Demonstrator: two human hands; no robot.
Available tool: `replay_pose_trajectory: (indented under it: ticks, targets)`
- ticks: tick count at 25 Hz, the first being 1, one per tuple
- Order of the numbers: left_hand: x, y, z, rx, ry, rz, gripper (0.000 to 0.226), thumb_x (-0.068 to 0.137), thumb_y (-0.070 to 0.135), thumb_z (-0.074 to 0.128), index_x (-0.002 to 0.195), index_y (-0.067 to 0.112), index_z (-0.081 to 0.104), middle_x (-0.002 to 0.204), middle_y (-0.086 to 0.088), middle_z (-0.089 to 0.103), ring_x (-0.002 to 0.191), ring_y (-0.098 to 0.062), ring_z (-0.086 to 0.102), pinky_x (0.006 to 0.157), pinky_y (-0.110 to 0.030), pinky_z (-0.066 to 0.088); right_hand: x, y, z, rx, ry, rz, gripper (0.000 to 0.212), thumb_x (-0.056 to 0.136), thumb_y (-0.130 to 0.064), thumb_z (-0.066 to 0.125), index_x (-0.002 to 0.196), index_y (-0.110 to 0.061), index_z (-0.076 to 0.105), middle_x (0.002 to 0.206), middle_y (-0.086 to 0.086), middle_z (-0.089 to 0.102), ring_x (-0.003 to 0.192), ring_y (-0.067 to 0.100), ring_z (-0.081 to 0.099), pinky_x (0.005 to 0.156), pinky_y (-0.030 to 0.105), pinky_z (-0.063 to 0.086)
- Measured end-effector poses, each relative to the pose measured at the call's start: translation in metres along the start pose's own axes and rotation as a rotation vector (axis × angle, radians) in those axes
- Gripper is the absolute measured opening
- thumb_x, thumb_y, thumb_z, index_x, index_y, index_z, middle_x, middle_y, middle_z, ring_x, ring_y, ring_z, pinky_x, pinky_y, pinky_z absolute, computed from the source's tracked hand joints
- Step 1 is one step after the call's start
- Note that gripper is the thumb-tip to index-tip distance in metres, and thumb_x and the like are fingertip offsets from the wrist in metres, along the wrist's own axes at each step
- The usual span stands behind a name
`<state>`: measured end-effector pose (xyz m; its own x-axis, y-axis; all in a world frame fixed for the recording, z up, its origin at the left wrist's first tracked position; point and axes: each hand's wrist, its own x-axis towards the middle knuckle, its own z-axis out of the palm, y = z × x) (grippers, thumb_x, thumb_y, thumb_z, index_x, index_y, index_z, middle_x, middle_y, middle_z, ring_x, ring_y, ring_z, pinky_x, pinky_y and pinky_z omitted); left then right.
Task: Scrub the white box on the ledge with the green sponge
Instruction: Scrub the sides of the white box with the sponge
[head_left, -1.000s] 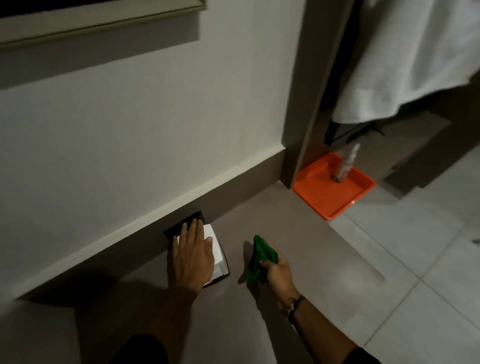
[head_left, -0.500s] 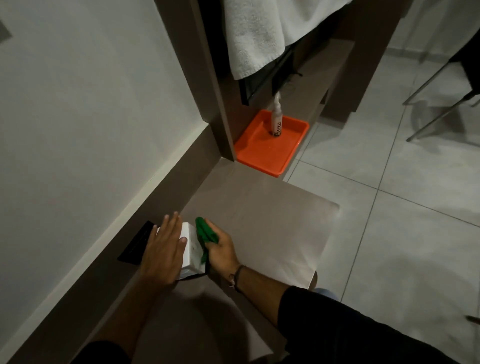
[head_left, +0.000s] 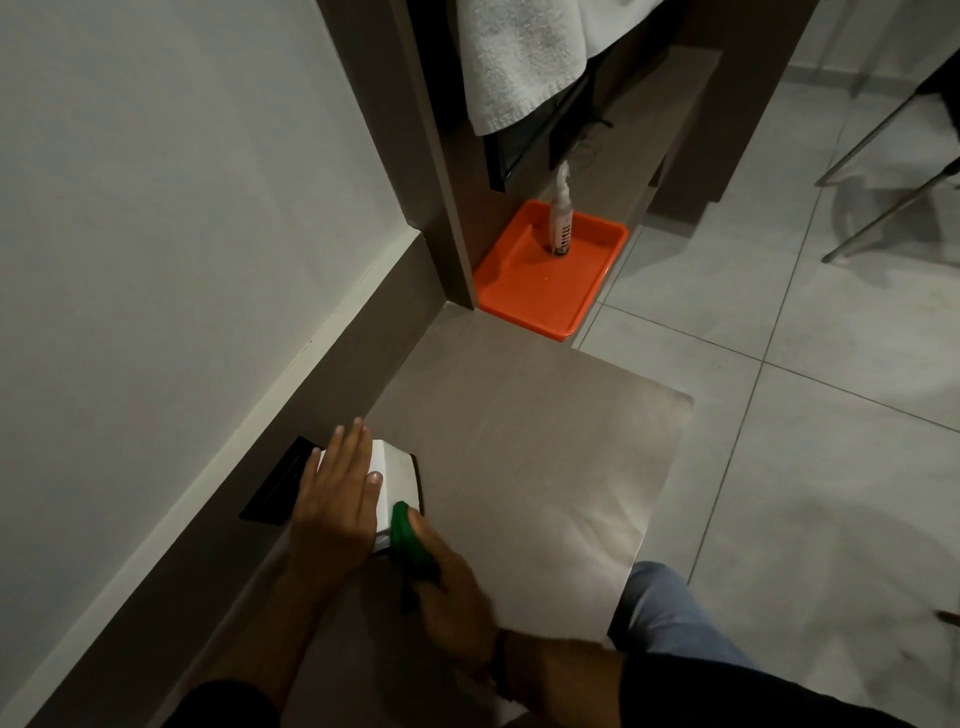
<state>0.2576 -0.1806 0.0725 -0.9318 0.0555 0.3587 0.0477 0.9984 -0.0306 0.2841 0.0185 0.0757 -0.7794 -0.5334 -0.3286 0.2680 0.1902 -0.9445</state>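
Your right hand (head_left: 447, 571), fingers clenched on the green sponge (head_left: 408, 535), is now dragging down the white box (head_left: 397, 480); your flat, released left hand (head_left: 335, 499) is steadying it, so scrubbing is underway.

Smooth, matt grey-brown ledge (head_left: 519, 441) with a soft sheen; the white box (head_left: 397, 475) looks like smooth card or plastic, can't tell which. Green sponge (head_left: 408, 535) soft, dull. Glossy orange plastic tray (head_left: 524, 291), fluffy white terry towel (head_left: 519, 57), satin floor tiles (head_left: 805, 415).
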Motion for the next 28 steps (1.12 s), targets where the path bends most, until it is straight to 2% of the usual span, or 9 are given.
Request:
replay_pose_trajectory:
  ticks: [2, 5, 9, 14, 18, 19, 23, 25, 28]
  targets:
    - [0.001, 0.004, -0.003, 0.043, 0.036, 0.032, 0.052, 0.103, 0.014, 0.061, 0.149, -0.004, 0.045, 0.156, -0.025, 0.048, 0.148, -0.038, 0.046, 0.112, -0.061, 0.049, 0.015, -0.011, -0.003, 0.100, 0.020, -0.035, 0.055, 0.103, -0.008, 0.041, 0.149, -0.037, 0.033, 0.156, -0.011, 0.039, 0.142, -0.001, 0.036, 0.122, 0.029, 0.027]
    - [0.000, 0.008, -0.007, 0.022, 0.041, 0.051, 0.054, 0.101, 0.012, 0.063, 0.148, -0.007, 0.043, 0.156, -0.028, 0.048, 0.149, -0.040, 0.044, 0.112, -0.062, 0.047, 0.069, -0.042, -0.013, 0.246, 0.065, -0.014, 0.041, 0.105, -0.002, 0.042, 0.142, -0.019, 0.044, 0.128, -0.010, 0.059, 0.113, -0.011, 0.059, 0.096, 0.009, 0.046]
    - [-0.001, 0.005, -0.011, -0.125, -0.043, -0.020, 0.054, 0.103, 0.016, 0.060, 0.151, -0.002, 0.042, 0.161, -0.022, 0.044, 0.154, -0.035, 0.038, 0.118, -0.061, 0.042, 0.045, -0.040, -0.001, 0.241, 0.051, 0.005, 0.048, 0.104, -0.009, 0.045, 0.150, -0.023, 0.037, 0.150, -0.007, 0.047, 0.137, 0.006, 0.046, 0.115, 0.025, 0.038]
    - [0.006, 0.008, -0.020, -0.233, -0.199, -0.165, 0.055, 0.110, 0.035, 0.029, 0.158, 0.009, 0.034, 0.167, -0.013, 0.037, 0.158, -0.029, 0.029, 0.125, -0.060, 0.033, 0.028, -0.038, 0.007, 0.290, 0.033, -0.069, 0.044, 0.106, 0.001, 0.036, 0.143, -0.023, 0.036, 0.141, -0.019, 0.046, 0.126, -0.017, 0.046, 0.114, 0.015, 0.033]
    - [0.016, 0.007, -0.019, -0.207, -0.324, -0.250, 0.074, 0.104, 0.057, 0.001, 0.161, 0.017, 0.023, 0.170, -0.004, 0.025, 0.160, -0.027, 0.020, 0.130, -0.057, 0.023, 0.097, -0.052, -0.008, 0.321, 0.090, -0.021, 0.059, 0.095, 0.014, 0.047, 0.147, -0.014, 0.044, 0.151, 0.002, 0.048, 0.138, 0.010, 0.046, 0.120, 0.037, 0.033]
    - [0.015, 0.007, -0.018, -0.205, -0.337, -0.257, 0.076, 0.102, 0.060, -0.002, 0.161, 0.018, 0.022, 0.171, -0.004, 0.024, 0.160, -0.026, 0.018, 0.130, -0.055, 0.022, 0.091, -0.054, -0.009, 0.384, 0.054, 0.003, 0.058, 0.096, 0.014, 0.046, 0.147, -0.013, 0.043, 0.152, 0.001, 0.047, 0.137, 0.008, 0.047, 0.120, 0.036, 0.034]
    - [0.004, 0.010, -0.011, -0.215, -0.385, -0.271, 0.068, 0.105, 0.053, 0.005, 0.163, 0.020, 0.017, 0.173, -0.003, 0.021, 0.161, -0.022, 0.011, 0.131, -0.049, 0.014, 0.003, -0.031, 0.019, 0.381, 0.102, 0.094, 0.049, 0.103, 0.002, 0.036, 0.144, -0.024, 0.037, 0.145, -0.017, 0.045, 0.131, -0.011, 0.045, 0.113, 0.015, 0.033]
    - [0.004, 0.012, -0.013, -0.216, -0.375, -0.272, 0.066, 0.105, 0.049, 0.010, 0.162, 0.019, 0.019, 0.173, -0.003, 0.022, 0.161, -0.024, 0.015, 0.131, -0.050, 0.015, -0.003, -0.021, 0.019, 0.359, 0.142, 0.037, 0.048, 0.104, -0.003, 0.040, 0.143, -0.030, 0.039, 0.145, -0.016, 0.047, 0.129, -0.009, 0.049, 0.112, 0.017, 0.036]
    - [0.014, 0.009, -0.019, -0.230, -0.346, -0.259, 0.064, 0.106, 0.047, 0.012, 0.162, 0.017, 0.021, 0.172, -0.004, 0.025, 0.161, -0.026, 0.018, 0.131, -0.052, 0.020, 0.062, -0.035, 0.000, 0.369, 0.110, 0.156, 0.036, 0.103, -0.011, 0.049, 0.130, -0.032, 0.060, 0.128, 0.002, 0.067, 0.111, 0.016, 0.068, 0.101, 0.037, 0.054]
